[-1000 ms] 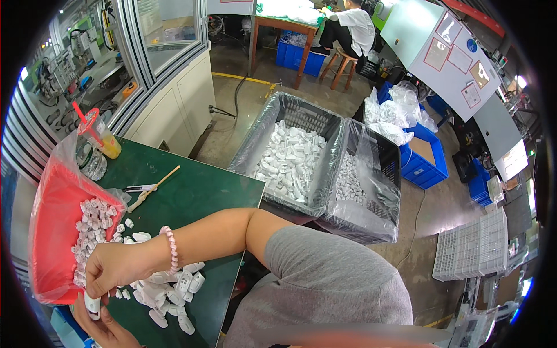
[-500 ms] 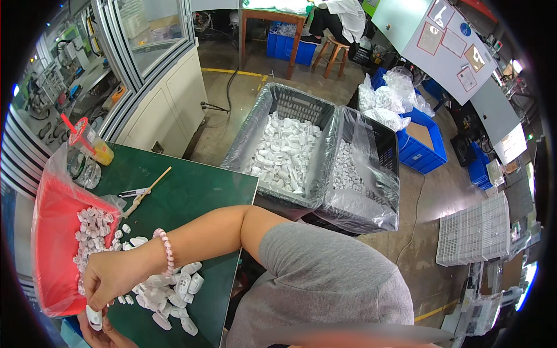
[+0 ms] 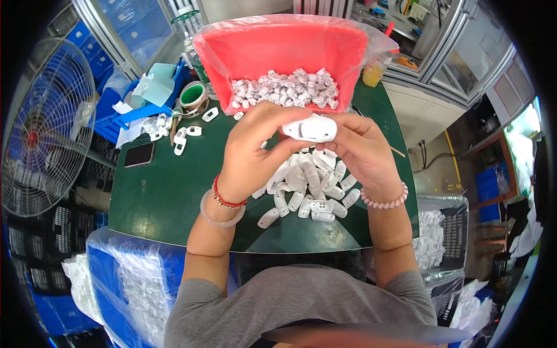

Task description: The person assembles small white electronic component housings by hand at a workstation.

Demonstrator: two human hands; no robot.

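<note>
Between my two hands, above the green table (image 3: 168,191), is a small white oval plastic casing (image 3: 313,129) with a recess in its face. My left hand (image 3: 253,145) grips its left end between thumb and fingers. The fingers of my right hand (image 3: 366,152) are closed on the right end. Below and just behind the hands lies a loose pile of similar white casings (image 3: 307,184), partly hidden by them. Beyond the hands, a red plastic bin (image 3: 284,37) lined with clear film holds many small white parts (image 3: 284,87).
Left on the table are a dark phone (image 3: 140,154), a tape roll (image 3: 193,95), a few white casings (image 3: 180,142) and a blue tray (image 3: 125,116). A drink cup (image 3: 376,71) stands right of the bin. A fan (image 3: 40,127) is far left; lined crates flank me.
My view has swung from the floor crates on the right to the table in front. Both hands still hold a white casing, now in mid-view with both forearms showing.
</note>
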